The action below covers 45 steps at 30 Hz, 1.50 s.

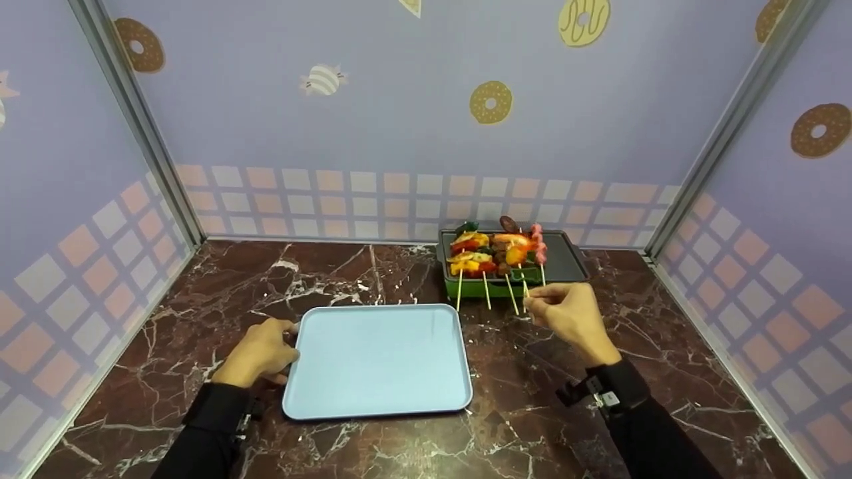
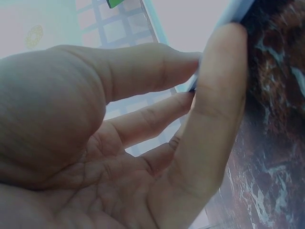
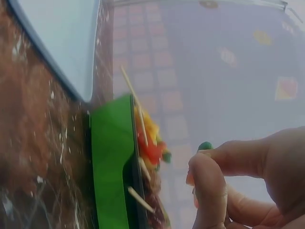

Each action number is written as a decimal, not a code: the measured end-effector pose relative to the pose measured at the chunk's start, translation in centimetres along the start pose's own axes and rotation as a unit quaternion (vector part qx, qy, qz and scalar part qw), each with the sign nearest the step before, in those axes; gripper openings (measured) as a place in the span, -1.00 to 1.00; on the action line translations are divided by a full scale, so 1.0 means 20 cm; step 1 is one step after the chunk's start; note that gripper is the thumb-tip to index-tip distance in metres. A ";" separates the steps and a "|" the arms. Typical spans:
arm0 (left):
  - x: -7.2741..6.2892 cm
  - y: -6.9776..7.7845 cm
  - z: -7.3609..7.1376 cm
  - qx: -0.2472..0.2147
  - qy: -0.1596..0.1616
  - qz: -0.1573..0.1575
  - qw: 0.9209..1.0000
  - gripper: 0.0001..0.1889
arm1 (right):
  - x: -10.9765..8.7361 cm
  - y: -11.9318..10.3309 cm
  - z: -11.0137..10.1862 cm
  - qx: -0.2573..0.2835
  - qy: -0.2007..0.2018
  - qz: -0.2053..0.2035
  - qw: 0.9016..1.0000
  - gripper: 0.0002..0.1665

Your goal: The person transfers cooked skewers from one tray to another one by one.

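A light blue rectangular tray [image 1: 379, 362] lies flat on the table. My left hand [image 1: 263, 350] holds its left edge, thumb and fingertips at the rim in the left wrist view. To the tray's right, at the back, stands a green grill box [image 3: 110, 162] with a dark top plate [image 1: 566, 261]. Several food skewers [image 1: 469, 265] lie across it, their sticks jutting over the front. My right hand [image 1: 566, 313] pinches the stick end of one skewer [image 1: 524, 287] between thumb and index finger. In the right wrist view the fingers hide most of that skewer.
A pink skewer [image 1: 538, 245] lies to the right of the others on the grill. Patterned panels [image 1: 373, 126] enclose the dark red marbled table [image 1: 373, 449] at the back and both sides. The grill stands near the back panel.
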State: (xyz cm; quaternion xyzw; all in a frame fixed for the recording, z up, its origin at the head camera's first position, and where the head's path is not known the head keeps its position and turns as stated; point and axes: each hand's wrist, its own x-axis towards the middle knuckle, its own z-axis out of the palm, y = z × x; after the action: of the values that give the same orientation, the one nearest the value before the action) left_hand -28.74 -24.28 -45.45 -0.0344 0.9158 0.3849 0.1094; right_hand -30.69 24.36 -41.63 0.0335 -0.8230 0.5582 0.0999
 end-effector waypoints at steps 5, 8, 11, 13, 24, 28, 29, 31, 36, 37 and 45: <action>0.01 -0.01 0.01 -0.006 0.002 -0.005 1.000 -0.43 | -0.04 -0.04 0.06 0.027 -0.012 -0.001 1.000 -0.79; 0.02 -0.01 0.01 -0.009 0.007 -0.007 1.000 -0.43 | -0.06 -0.06 0.10 0.034 -0.024 -0.012 0.999 -0.78; 0.02 -0.01 0.01 -0.013 0.007 -0.005 1.000 -0.42 | -0.08 -0.08 0.14 0.031 -0.040 -0.026 0.998 -0.79; 0.02 -0.01 0.01 -0.017 0.005 -0.005 1.000 -0.42 | -0.09 -0.10 0.17 0.021 -0.046 -0.034 0.998 -0.79; 0.02 -0.03 0.01 -0.015 -0.003 0.006 1.000 -0.41 | -0.19 -0.23 0.31 0.006 -0.096 -0.053 0.994 -0.86; 0.02 -0.03 0.00 -0.009 -0.008 0.011 1.000 -0.41 | -0.25 -0.32 0.36 0.009 -0.108 -0.062 0.992 -0.87; 0.02 -0.03 0.00 -0.009 -0.011 0.013 1.000 -0.41 | -0.26 -0.33 0.37 0.010 -0.111 -0.064 0.992 -0.87; 0.02 -0.03 0.00 -0.012 -0.011 0.010 1.000 -0.41 | -0.27 -0.33 0.41 0.019 -0.120 -0.061 0.991 -0.87; 0.01 -0.02 0.00 -0.013 -0.006 0.003 1.000 -0.41 | -0.26 -0.26 0.50 0.052 -0.144 -0.037 0.987 -0.84; 0.01 -0.02 0.00 -0.012 -0.005 0.003 1.000 -0.41 | -0.26 -0.24 0.53 0.055 -0.146 -0.034 0.987 -0.84; 0.01 -0.02 0.00 -0.004 -0.005 0.012 1.000 -0.42 | -0.27 -0.15 0.68 0.035 -0.152 -0.032 0.987 -0.88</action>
State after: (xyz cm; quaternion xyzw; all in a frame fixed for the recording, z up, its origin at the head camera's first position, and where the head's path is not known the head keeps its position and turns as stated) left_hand -28.93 -24.52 -45.73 -0.0220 0.9141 0.3898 0.1094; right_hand -26.65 10.40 -44.81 0.1481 -0.8068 0.5719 -0.0096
